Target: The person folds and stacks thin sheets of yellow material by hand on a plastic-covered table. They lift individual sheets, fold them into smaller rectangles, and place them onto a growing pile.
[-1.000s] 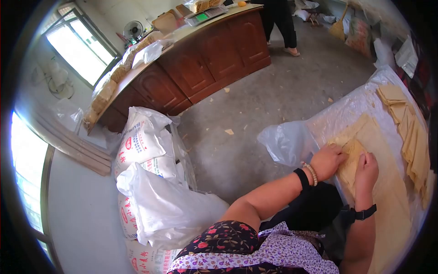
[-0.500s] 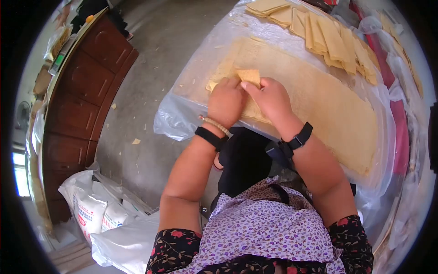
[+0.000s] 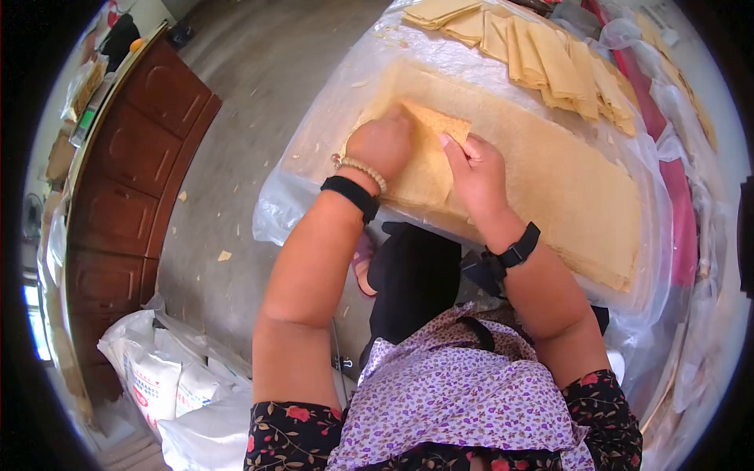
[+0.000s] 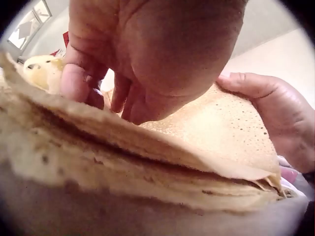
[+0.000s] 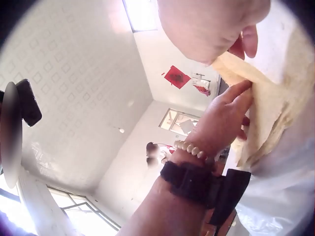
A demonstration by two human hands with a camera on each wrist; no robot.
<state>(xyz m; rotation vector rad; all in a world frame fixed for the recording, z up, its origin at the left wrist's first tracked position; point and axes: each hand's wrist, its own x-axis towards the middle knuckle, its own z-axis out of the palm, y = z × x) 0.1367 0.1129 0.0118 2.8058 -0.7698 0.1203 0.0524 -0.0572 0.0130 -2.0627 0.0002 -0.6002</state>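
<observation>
Thin, flat tan sheet (image 3: pixel 433 122): ten o'clock from my right hand (image 3: pixel 477 174), upper edge running ten to four
Right pinch: its nearer corner
Left hand (image 3: pixel 380 144): touching it; whether pinching, I cannot tell

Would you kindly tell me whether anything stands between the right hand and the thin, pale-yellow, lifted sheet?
Nothing visible does: the bare right hand pinches the thin, pale-yellow sheet directly at its raised edge.

My flatbread stack (image 3: pixel 550 184) is golden tan, as are the folded sheets (image 3: pixel 546 55) at one o'clock. My whitish apron (image 3: pixel 463 385) carries purple flowers, my black sleeves (image 3: pixel 294 436) red blooms; the cabinet (image 3: pixel 149 149) at ten o'clock is reddish brown.
</observation>
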